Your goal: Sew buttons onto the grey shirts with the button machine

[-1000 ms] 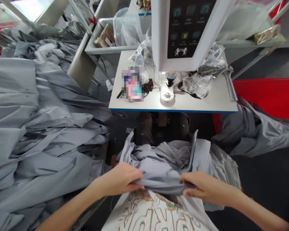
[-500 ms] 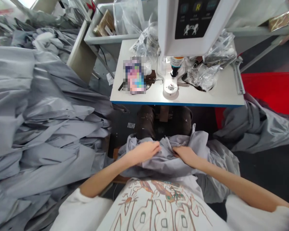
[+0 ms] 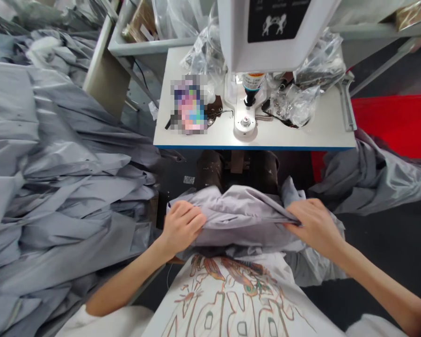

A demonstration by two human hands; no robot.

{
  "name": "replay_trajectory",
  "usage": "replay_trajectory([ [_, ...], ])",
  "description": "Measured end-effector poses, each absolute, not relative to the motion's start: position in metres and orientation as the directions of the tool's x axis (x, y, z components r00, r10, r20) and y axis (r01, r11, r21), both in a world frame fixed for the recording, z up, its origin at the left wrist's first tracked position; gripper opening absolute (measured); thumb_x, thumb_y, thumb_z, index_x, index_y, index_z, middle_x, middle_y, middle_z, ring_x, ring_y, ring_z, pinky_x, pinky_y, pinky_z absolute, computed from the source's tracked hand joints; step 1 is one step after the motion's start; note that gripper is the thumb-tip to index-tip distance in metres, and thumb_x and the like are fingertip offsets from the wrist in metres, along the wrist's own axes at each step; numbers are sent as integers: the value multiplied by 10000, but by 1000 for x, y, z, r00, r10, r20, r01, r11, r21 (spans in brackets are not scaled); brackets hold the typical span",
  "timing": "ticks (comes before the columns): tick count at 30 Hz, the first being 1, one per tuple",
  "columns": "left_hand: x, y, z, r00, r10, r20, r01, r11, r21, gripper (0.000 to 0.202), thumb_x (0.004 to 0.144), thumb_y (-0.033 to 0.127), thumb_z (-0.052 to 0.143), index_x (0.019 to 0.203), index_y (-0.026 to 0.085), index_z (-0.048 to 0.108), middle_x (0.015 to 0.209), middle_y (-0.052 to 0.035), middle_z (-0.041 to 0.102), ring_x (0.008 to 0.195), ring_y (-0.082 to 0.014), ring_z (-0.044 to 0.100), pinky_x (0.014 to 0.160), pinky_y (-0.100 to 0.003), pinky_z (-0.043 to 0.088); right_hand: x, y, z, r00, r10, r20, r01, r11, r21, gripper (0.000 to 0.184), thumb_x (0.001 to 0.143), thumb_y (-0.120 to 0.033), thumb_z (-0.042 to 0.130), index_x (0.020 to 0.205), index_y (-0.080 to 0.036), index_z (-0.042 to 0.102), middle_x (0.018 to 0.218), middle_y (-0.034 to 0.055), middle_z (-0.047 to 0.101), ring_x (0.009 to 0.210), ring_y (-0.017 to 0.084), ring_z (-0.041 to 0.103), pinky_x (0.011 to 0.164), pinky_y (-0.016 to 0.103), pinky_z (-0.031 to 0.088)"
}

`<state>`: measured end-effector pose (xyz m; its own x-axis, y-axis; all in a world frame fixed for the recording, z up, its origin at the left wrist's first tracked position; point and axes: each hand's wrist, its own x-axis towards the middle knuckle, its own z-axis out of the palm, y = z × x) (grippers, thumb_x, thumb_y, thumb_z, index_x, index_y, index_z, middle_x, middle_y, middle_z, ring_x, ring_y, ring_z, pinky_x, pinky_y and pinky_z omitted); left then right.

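A grey garment [image 3: 243, 213] lies bunched in my lap, just in front of the white machine table [image 3: 301, 133]. My left hand [image 3: 180, 224] is closed on the garment's left edge, fingers curled over a fold. My right hand [image 3: 314, 224] grips its right edge, fingers pinched on the cloth. The fabric is stretched between both hands. On the table stands a white press machine [image 3: 277, 32] with a dark control panel; its round die [image 3: 245, 122] sits below the head.
A big pile of grey garments [image 3: 56, 178] fills the left side. More grey cloth [image 3: 372, 178] lies at the right over a red bin [image 3: 400, 126]. A phone [image 3: 189, 105] and plastic bags of parts [image 3: 294, 103] lie on the table. Shelves stand behind.
My hands have moved apart from the middle of the garment to its left and right edges, spreading the cloth. The camera has shifted slightly.
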<state>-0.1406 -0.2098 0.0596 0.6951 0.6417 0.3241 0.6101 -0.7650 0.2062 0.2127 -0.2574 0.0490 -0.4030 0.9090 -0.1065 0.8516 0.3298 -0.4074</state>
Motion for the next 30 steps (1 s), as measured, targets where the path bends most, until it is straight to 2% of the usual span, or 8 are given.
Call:
replay_trajectory([
  [2,-150,-208,76,627,615,479,584,-777,233,134,824,88,511,755,203,519,966,-57,622,1009,-230,548,876,-412,449,207,-261,70,-342,924,169,832,382,-402,218,907,-376,518,751,-224,537,725,51,641,710,201,575,789,382,383],
  [4,-155,-206,84,663,640,389,526,-768,367,117,816,100,548,757,192,508,1287,-99,520,1256,-276,440,988,-456,424,198,-266,79,-410,870,273,750,492,-442,185,919,-341,498,772,-231,516,827,64,664,774,201,581,810,377,387],
  [8,-148,-196,78,853,522,-30,406,-624,668,443,736,371,739,1068,162,533,1513,-215,280,1367,-309,360,1051,-442,420,169,-275,59,-635,753,171,582,612,-536,134,921,-171,424,809,-211,485,970,68,673,835,177,597,758,324,402],
  [12,-120,-182,66,942,291,-169,310,-556,771,856,711,508,735,1409,206,342,1424,-161,455,1231,-278,523,987,-370,455,139,-280,43,-741,668,-70,579,582,-571,130,921,-278,508,819,-196,508,862,50,672,681,159,579,632,291,368],
  [16,-96,-175,69,965,143,-218,257,-676,691,283,896,427,558,1063,207,614,1102,-52,637,840,-168,646,715,-256,478,137,-270,57,-639,701,-317,707,375,-600,355,850,-524,593,996,-204,544,746,19,657,663,187,605,585,264,341],
  [20,-93,-179,79,941,319,-116,334,-812,479,249,962,350,454,875,156,583,942,-54,600,773,-150,589,677,-265,457,176,-236,54,-500,769,-398,796,227,-561,208,948,-271,416,1090,-223,559,875,33,694,776,187,643,660,265,383],
  [24,-104,-182,90,929,370,4,351,-887,300,191,968,261,446,856,152,557,921,-60,576,831,-157,557,701,-271,469,227,-191,11,-495,798,-342,852,369,-373,213,846,-134,473,918,-206,660,924,67,702,939,218,631,880,370,369],
  [30,-129,-167,105,888,437,140,332,-822,463,160,917,256,521,784,166,525,986,-68,567,841,-129,543,750,-235,482,233,-155,12,-609,768,-199,783,543,-303,307,791,-65,515,950,-246,705,1258,82,624,1184,261,545,1041,514,268],
])
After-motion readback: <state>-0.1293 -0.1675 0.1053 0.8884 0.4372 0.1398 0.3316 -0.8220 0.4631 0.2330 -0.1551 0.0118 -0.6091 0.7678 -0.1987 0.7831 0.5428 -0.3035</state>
